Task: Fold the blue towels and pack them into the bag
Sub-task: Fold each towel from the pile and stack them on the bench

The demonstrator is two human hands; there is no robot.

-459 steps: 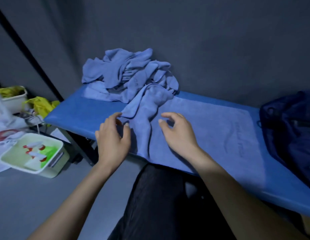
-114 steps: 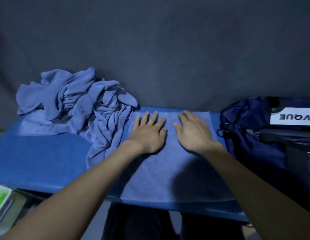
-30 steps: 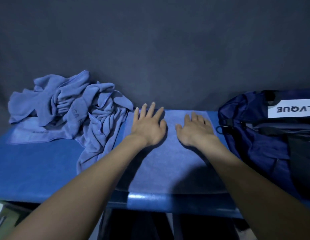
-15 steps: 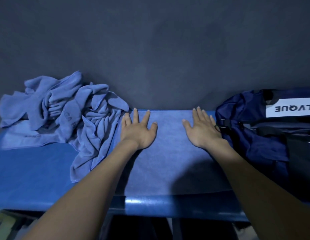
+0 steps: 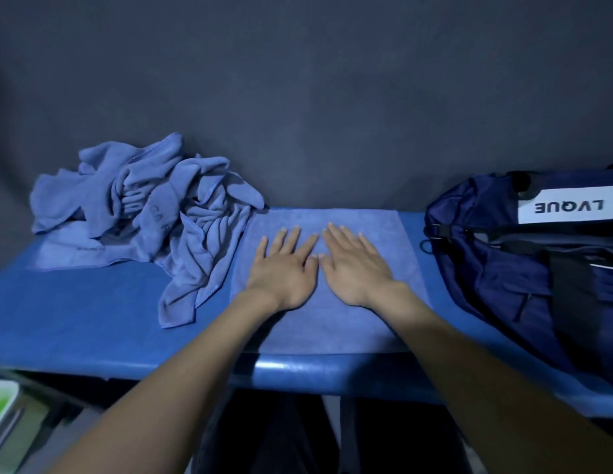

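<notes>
Where the lower left corner meets the floor, I can make out a pale container [image 5: 2, 405] with something green in it, blurred and cut off by the frame edge, sitting below the level of the counter [image 5: 75, 323]. That counter is a long padded blue surface with a glossy rounded front lip, running across the whole view and butting up against a dark grey wall [image 5: 298, 97] that fills the upper half. On its left part I see a crumpled heap of blue towels [image 5: 144, 213], one flat layer underneath and a loose tail hanging toward the front edge. Just beside the heap, touching its right fringe, a folded blue towel [image 5: 332, 323] lies flat in the middle of the counter, its near edge close to the front lip. My left hand [image 5: 284, 268] and right hand [image 5: 356, 268] both rest palm down on this towel, fingers straight and slightly spread, gripping nothing; the thumbs nearly meet between them. Further right, apart from the towel's edge, a dark navy bag [image 5: 524, 268] sits on the counter against the wall, with a white label reading LVQUE upside down. Below the counter, dark trousers show between my forearms.
</notes>
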